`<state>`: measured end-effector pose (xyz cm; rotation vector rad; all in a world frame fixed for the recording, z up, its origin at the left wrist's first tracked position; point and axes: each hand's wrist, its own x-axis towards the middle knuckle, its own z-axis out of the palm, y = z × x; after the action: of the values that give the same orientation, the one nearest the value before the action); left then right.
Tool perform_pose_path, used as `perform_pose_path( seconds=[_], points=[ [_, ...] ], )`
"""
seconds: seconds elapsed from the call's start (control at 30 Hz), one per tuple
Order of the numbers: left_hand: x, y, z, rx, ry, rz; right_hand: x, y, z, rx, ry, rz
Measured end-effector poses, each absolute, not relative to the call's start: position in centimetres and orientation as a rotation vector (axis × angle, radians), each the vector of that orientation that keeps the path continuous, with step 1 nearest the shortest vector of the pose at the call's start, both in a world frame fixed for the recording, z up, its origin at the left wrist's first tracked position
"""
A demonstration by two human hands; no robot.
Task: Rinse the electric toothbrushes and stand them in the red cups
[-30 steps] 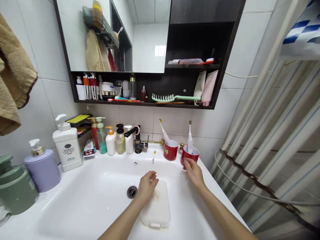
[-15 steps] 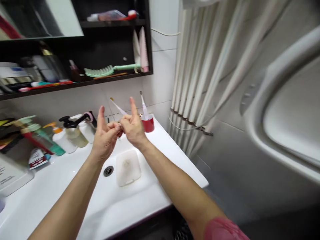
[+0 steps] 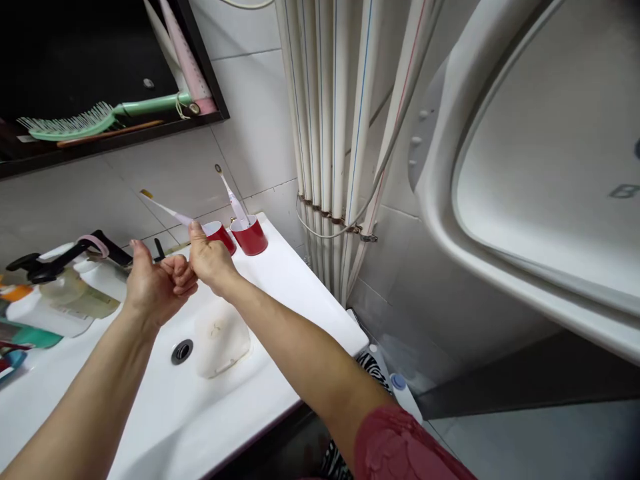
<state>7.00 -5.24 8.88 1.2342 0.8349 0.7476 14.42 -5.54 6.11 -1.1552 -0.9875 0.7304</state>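
Above the white sink [image 3: 150, 407], my left hand [image 3: 153, 283] and my right hand [image 3: 210, 260] are raised and touch each other. Both have their fingers curled with the index finger or thumb sticking up. Whatever they pinch between them is too small to make out. Below them a white lidded box [image 3: 220, 337] lies in the basin beside the drain [image 3: 181, 351]. Just behind my right hand stand two red cups [image 3: 250, 235], each with a toothbrush [image 3: 229, 193] in it.
Pump bottles [image 3: 55, 300] and a black tap [image 3: 75, 253] line the sink's back at left. A green comb [image 3: 100, 120] lies on the dark shelf above. White pipes [image 3: 330, 133] run down the wall at right, next to a large white appliance [image 3: 525, 167].
The view has swung further right and tilted. My two hands stay joined above the basin; the raised fingers have curled in more. One second ago the hands were down at the box and red cup.
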Motion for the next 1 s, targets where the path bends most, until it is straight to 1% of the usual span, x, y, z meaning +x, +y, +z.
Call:
perform_pose_path(
  seconds=[0.1, 0.23, 0.37, 0.5, 0.67, 0.83, 1.0],
  points=[
    [8.0, -4.1, 8.2, 1.240, 0.794, 0.702, 15.7, -4.9, 6.4, -1.456, -1.091, 0.659],
    [8.6, -2.6, 6.5, 1.196, 0.782, 0.700, 18.1, -3.6, 5.8, -1.732, -1.185, 0.324],
    [8.1, -2.1, 3.9, 1.114, 0.904, 0.783, 21.3, -2.3, 4.3, -1.882, -1.066, 0.105],
    [6.9, -2.2, 1.7, 1.097, 0.986, 0.766, 23.4, -0.7, 2.9, -1.939, -1.133, 0.094],
    [5.0, -2.5, 1.2, 1.230, 1.007, 0.764, 23.4, -1.1, 2.6, -1.977, -1.309, 0.052],
    [3.6, -2.3, 1.4, 1.350, 1.103, 0.936, 21.1, -4.8, 2.5, -1.950, -1.509, 0.008],
    [3.8, -1.2, 0.3, 1.494, 1.091, 1.127, 16.6, -6.9, 0.7, -1.834, -1.727, 0.075]
  ],
)
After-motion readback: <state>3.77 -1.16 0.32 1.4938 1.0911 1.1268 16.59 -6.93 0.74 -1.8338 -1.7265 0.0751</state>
